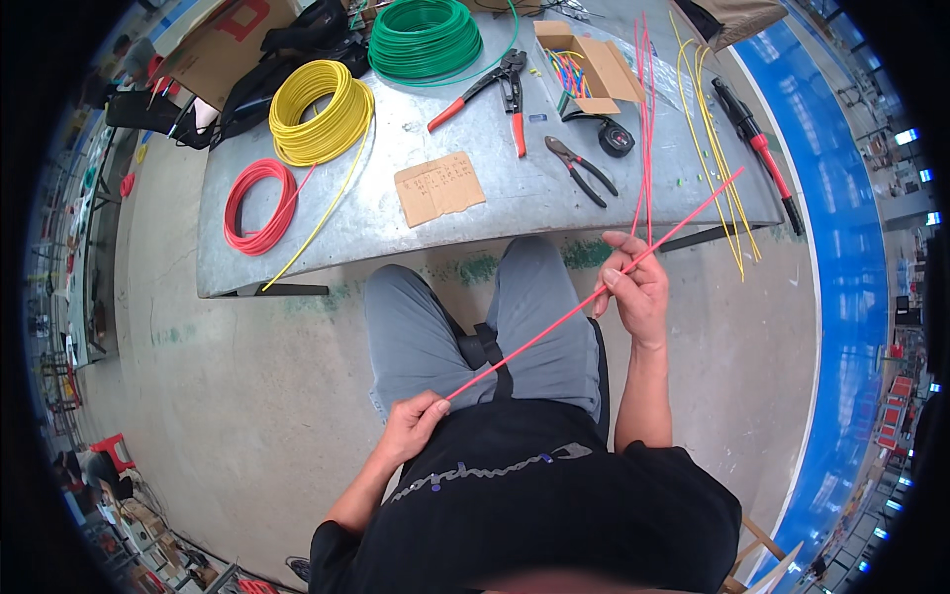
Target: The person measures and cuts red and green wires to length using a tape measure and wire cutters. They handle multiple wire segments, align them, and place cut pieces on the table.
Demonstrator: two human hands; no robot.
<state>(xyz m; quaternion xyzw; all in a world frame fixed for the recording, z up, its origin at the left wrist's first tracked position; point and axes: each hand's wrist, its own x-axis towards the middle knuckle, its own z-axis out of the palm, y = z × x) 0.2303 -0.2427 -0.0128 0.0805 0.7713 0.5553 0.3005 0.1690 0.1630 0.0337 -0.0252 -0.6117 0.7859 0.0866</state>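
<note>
A straight length of red wire (534, 338) runs slantwise across my lap, between my two hands and on past the right one toward the table's right side. My left hand (414, 424) is closed on its lower end, close to my waist. Higher up, my right hand (635, 292) pinches the same wire between thumb and fingers, just off the table's front edge. Beyond that hand, more cut red wires (648, 129) lie on the table and stick out over its edge. Several cut yellow wires (720, 168) lie to their right.
On the metal table (346, 218) are coils of red (237, 233), yellow (282, 129) and green wire (426, 49). A crimping tool (515, 94), cutting pliers (582, 170), tape measure (616, 139), cardboard piece (441, 188), open box (599, 79) and red-black tool (757, 148) lie around.
</note>
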